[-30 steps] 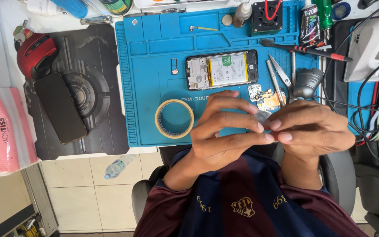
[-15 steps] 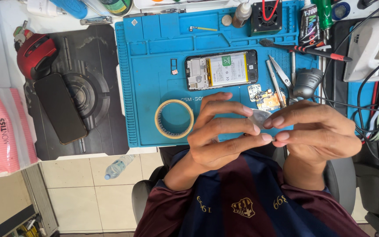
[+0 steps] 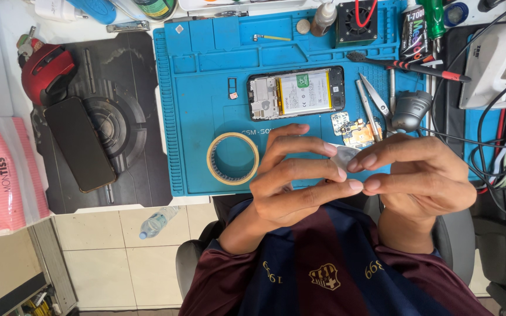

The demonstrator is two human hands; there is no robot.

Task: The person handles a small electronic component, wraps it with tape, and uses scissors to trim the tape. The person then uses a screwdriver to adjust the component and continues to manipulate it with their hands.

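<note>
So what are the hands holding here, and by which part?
Both hands, left hand and right hand, pinch a small whitish translucent piece by its edges between the fingertips; what it is cannot be told.

Bright, even daylight-ish light on my feed, sharp pretty much everywhere. Only soft shadows under my hands. Bit of glare on the white housing (image 3: 502,55) top right, slight stretching toward the corners.
</note>
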